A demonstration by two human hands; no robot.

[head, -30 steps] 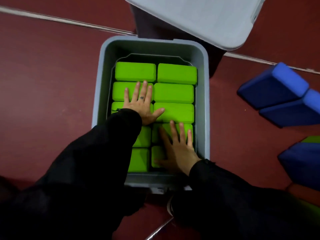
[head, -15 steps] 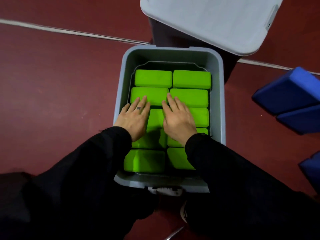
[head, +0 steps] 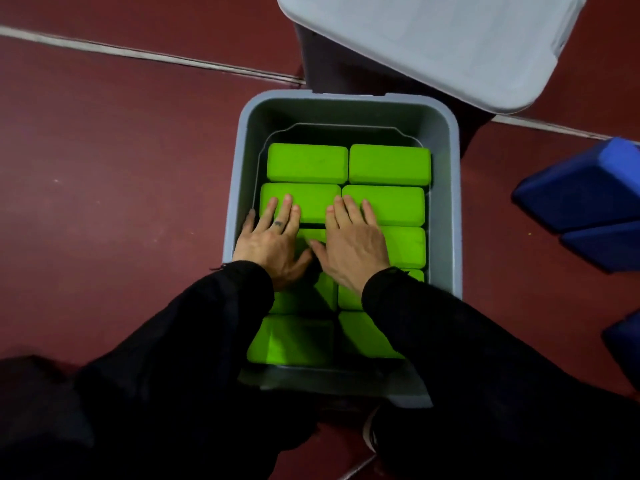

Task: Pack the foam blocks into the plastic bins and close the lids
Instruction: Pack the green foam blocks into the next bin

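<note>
A grey plastic bin (head: 445, 216) sits on the dark red floor, filled with several green foam blocks (head: 389, 166) laid in two columns. My left hand (head: 273, 239) lies flat on the left column, fingers straight, pressing the blocks near the middle. Beside it, my right hand (head: 353, 245) presses flat on the right column, thumbs almost touching. Black sleeves hide part of the near blocks. The bin's grey lid (head: 433, 39) stands open behind it, tilted back to the upper right.
Blue foam blocks (head: 585, 188) lie on the floor at the right edge, with another blue block (head: 623, 341) lower down. A pale line (head: 138, 55) crosses the floor behind the bin. A shoe tip (head: 370, 427) shows below the bin's near rim.
A second ago my left hand was farther up the left column and my right hand low on the right column. Both have come together side by side at mid-bin; since half a second ago little differs.
</note>
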